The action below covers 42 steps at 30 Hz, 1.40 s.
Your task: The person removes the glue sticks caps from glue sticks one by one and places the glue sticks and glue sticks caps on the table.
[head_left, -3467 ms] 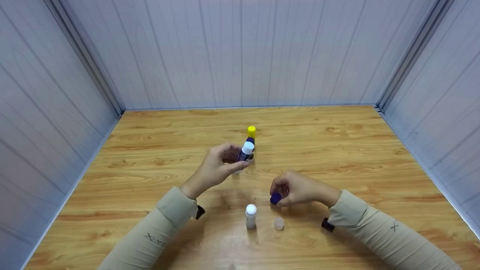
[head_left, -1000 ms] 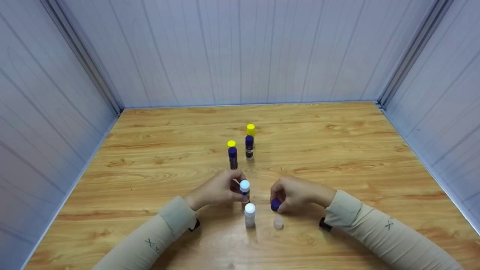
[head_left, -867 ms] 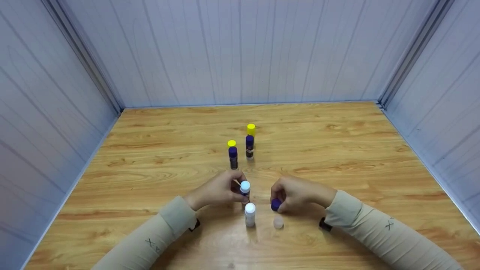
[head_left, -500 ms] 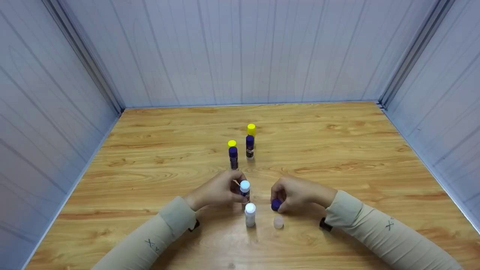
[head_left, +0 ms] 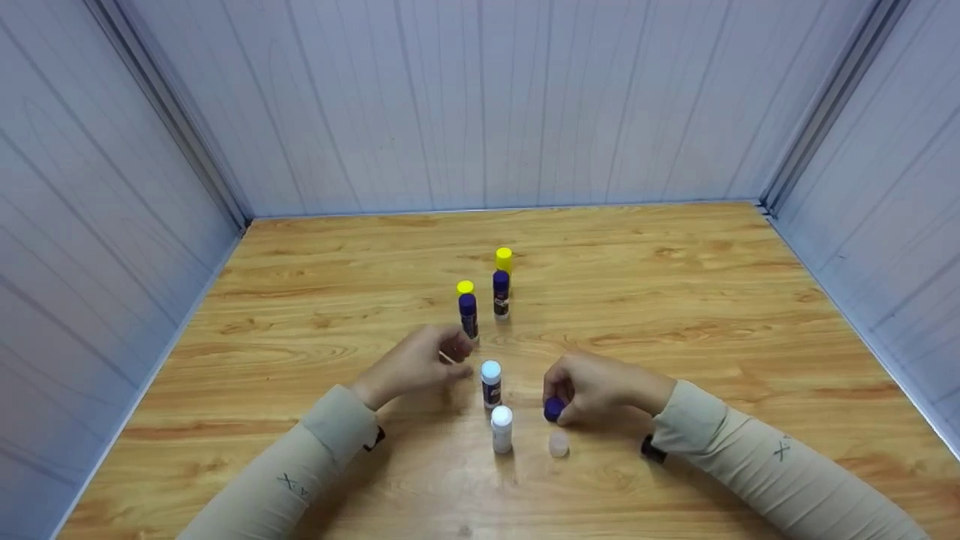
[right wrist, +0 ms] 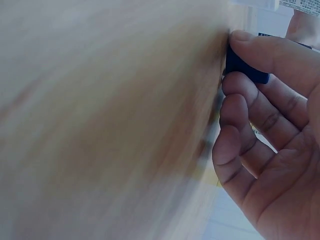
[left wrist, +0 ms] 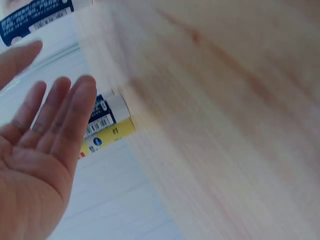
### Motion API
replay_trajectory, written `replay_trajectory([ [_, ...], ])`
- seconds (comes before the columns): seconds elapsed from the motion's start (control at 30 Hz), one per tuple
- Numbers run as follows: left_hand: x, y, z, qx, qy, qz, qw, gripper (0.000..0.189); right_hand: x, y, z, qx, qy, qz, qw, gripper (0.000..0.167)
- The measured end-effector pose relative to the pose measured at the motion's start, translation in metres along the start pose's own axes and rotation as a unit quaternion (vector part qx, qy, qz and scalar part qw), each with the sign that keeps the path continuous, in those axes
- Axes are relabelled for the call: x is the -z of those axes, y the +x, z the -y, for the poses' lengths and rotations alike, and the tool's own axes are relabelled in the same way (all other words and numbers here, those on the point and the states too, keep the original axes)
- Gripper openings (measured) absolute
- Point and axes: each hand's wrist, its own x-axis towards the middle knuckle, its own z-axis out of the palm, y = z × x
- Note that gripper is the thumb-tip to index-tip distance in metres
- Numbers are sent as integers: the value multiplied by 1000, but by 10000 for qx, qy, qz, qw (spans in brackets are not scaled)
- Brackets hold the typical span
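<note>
The person's left hand (head_left: 418, 362) hung loose over the desk (head_left: 675, 300), thumb parted from relaxed fingers and holding nothing, its fingertips just beside a dark purple glue stick (head_left: 469, 315) — whether they brushed it I couldn't tell. The right hand (head_left: 596, 388) had a small purple cap (head_left: 554, 409) pinched between thumb and fingers, low at the desk's surface, its other fingers curled in behind. Between the two hands, a little to the near side, a white-capped stick (head_left: 491, 385) with a dark label stood upright, and just in front of it, nearer the person, stood an all-white stick (head_left: 502, 430). To the right of that one, close below the pinched cap, sat a pale translucent cap (head_left: 558, 444). Farther out were the rest: a yellow-topped stick (head_left: 465, 287) right behind the dark purple one, mostly hidden by it, and to their right a second purple stick (head_left: 501, 295) with a taller yellow-capped stick (head_left: 504, 259) behind it. All of these stood upright. Beige sleeves (head_left: 780, 461) reached in from the near edge, a black device (head_left: 654, 450) under each wrist, and beyond the wood-grained desk rose a pale panelled wall (head_left: 480, 105).
</note>
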Motion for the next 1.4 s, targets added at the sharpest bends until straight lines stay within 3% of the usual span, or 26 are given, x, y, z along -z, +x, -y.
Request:
replay_trajectory([
  [0.23, 3, 7, -1, 512, 25, -1045, 9932, 18, 0, -1, 0, 31, -112, 8, 9999, 14],
  [0.47, 4, 19, -4, 1010, 188, -1543, 9827, 37, 1, -2, 2, 21, -182, -4, 9998, 15],
  [0.93, 1, 37, -6, 1581, 593, -1621, 9722, 44, 1, 1, 0, 184, -259, 66, 9995, 16],
  [1.4, -1, 41, -2, 1404, 745, -1671, 9731, 36, 4, -2, -7, 187, -19, 81, 9998, 25],
])
